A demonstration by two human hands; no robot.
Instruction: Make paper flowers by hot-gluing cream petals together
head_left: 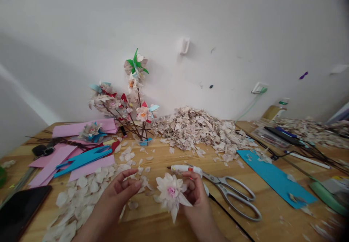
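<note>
My right hand point(195, 191) is closed on a white paper flower with a pink centre point(171, 193), held just above the wooden table point(152, 224). A white glue gun point(187, 168) lies right behind that hand. My left hand point(122, 189) hovers left of the flower with its fingers curled and apart, holding nothing that I can see. It is over loose white petals point(81, 194) scattered on the table.
Metal scissors point(236, 194) lie right of my right hand. A blue paper sheet point(275, 178) is further right. Pink and blue paper strips point(81, 162) and a black phone point(19, 211) sit left. A bunch of paper flowers point(131, 107) and a scrap heap point(196, 127) stand by the wall.
</note>
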